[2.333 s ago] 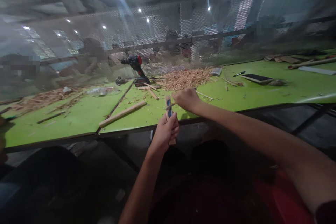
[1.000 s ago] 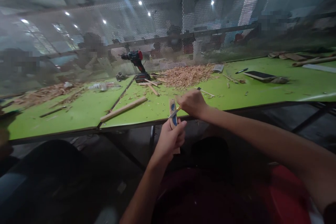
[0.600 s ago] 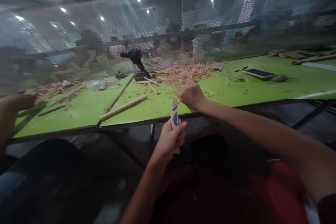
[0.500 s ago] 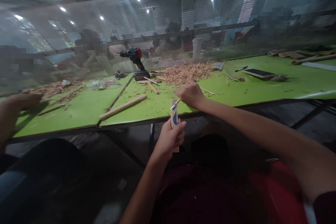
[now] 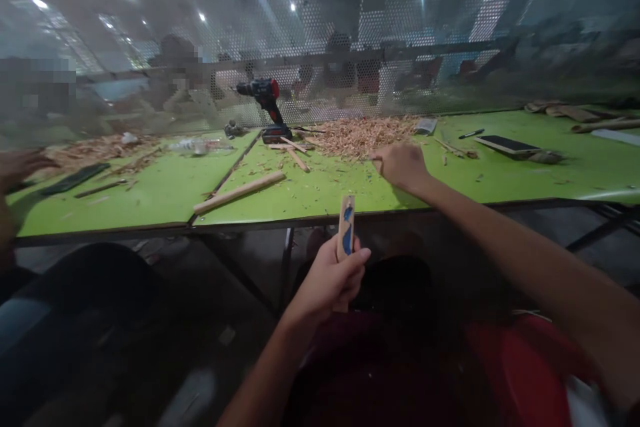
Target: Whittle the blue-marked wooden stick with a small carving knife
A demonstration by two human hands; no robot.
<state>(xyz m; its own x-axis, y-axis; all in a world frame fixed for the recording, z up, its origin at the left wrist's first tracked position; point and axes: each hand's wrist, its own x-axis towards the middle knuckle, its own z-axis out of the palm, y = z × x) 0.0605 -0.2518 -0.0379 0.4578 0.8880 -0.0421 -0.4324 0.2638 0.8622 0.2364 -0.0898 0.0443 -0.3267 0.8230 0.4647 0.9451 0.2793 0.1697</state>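
My left hand is closed around a flat strip of light wood, held upright in front of the table edge. Blue shapes mark the upper face of the strip, and its lower end shows below my fingers. My right hand is over the table, apart from the strip and beside a heap of wood shavings. Its fingers are curled, and whatever they hold, if anything, is hidden from this side.
A cordless drill stands on the green table before a mesh screen. A round wooden stick, thin sticks, a pen and a dark-faced phone-like slab lie around. At far left is another person's hand, near a dark flat piece.
My right hand has drawn away from the strip, up and right; the thin metal-ended tool it held against the wood no longer shows. The other person's hand has shifted left.
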